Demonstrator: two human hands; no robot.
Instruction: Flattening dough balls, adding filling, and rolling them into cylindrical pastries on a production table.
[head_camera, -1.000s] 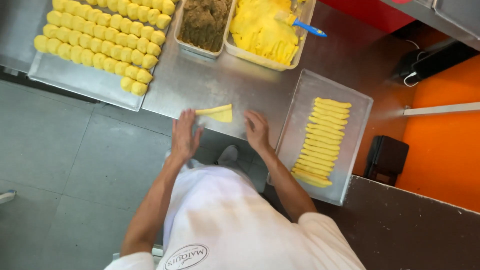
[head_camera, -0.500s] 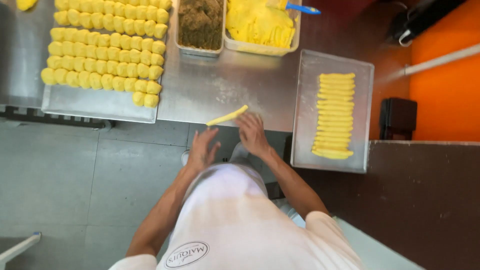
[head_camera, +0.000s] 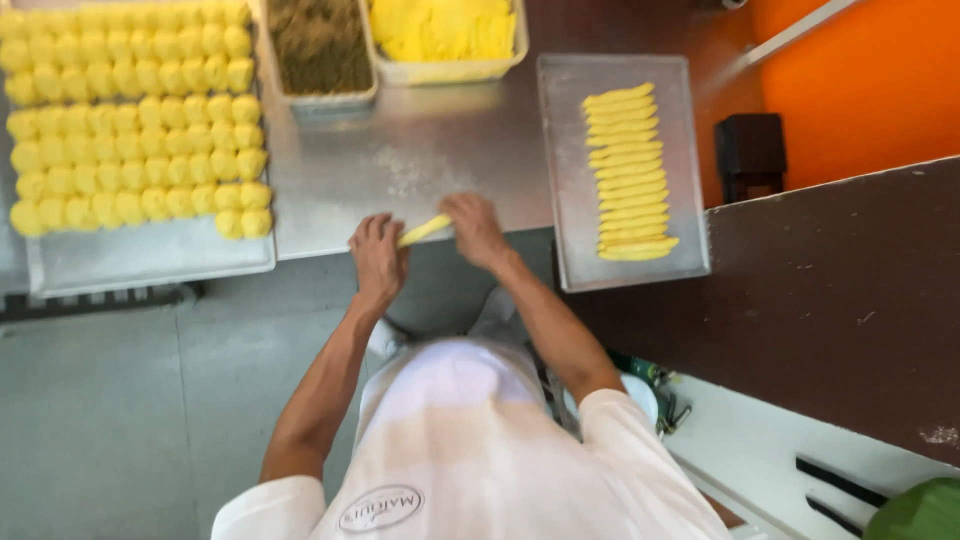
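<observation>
Since half a second ago your yellow dough strip (head_camera: 424, 230) dropped flat onto the steel table (head_camera: 420, 160), near its front edge.
Both hands pinch it: left hand (head_camera: 378, 250) at its low end, right hand (head_camera: 474, 226) at its high end, long axis rising toward the right-side tray (head_camera: 570, 190) of finished strips.

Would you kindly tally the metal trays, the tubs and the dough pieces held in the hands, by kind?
Metal trays: 2, the tray of dough balls and the tray of rolls
Tubs: 2, the brown-filled tub and the yellow-filled tub
Dough roll, held between left hand and right hand: 1
Total: 5
</observation>
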